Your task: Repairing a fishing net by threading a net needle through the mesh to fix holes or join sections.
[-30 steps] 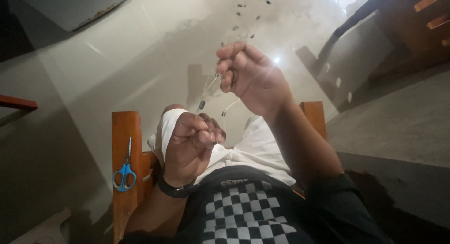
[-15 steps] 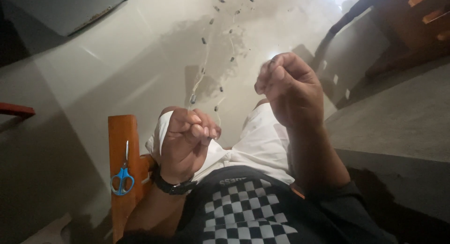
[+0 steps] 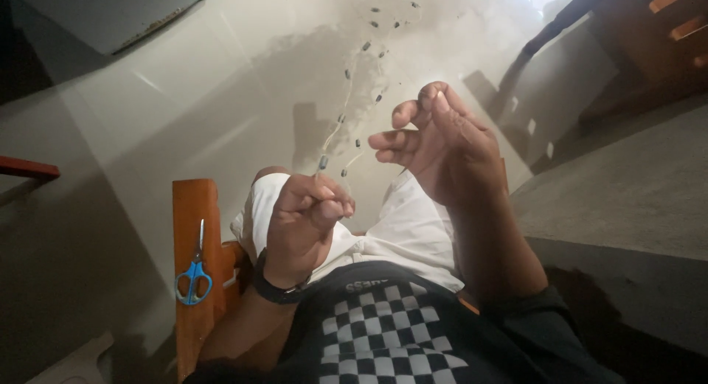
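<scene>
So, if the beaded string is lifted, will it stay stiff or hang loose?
The beaded string probably hangs limp: it curves loosely from the left hand. It looks thin and light, its small beads apt to swing. The right hand is beside it.

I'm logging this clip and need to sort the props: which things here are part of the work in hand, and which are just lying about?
In use:
- thin pale thread strung with small dark beads, pinched in the left hand
- right hand, raised beside the thread, fingers loosely curled

Lying about:
- blue-handled scissors on the wooden armrest
- dark flat board on the floor, top left
</scene>
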